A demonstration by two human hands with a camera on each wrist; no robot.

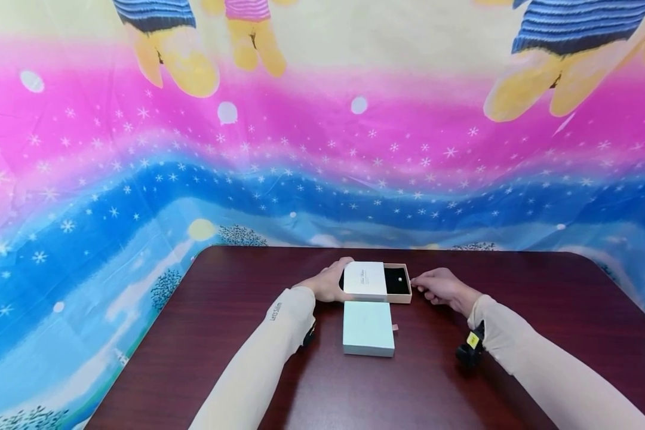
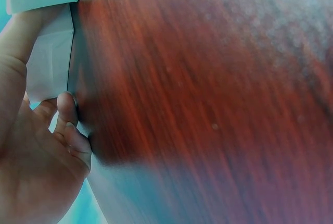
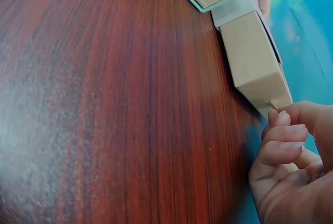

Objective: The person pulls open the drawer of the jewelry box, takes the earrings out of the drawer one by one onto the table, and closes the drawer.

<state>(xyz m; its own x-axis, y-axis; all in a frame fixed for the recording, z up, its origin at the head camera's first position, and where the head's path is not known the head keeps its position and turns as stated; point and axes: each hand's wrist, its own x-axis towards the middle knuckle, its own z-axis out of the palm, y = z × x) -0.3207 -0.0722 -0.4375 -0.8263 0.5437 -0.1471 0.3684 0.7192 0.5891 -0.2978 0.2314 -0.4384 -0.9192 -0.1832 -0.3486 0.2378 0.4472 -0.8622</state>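
My left hand [image 1: 329, 283] grips the left end of a white box sleeve [image 1: 363, 279] with printed lettering. From the sleeve's right side a tan drawer [image 3: 252, 52] sticks out partway. Its inside is lined in black, and a small pale bead-like piece [image 1: 400, 279] sits on the lining. At the drawer's outer end my right hand [image 1: 445, 288] pinches a small pull tab [image 3: 271, 104] between thumb and forefinger, the other fingers curled beneath. In the left wrist view, thumb and fingers lie on either side of the sleeve's end.
Directly in front of the white sleeve lies a closed mint-green box [image 1: 368, 327], a pinkish ribbon tab [image 1: 395, 328] at its right side. Both boxes are on a dark reddish wooden table [image 1: 236, 370]. A colourful printed cloth [image 1: 312, 149] hangs behind the table's far edge.
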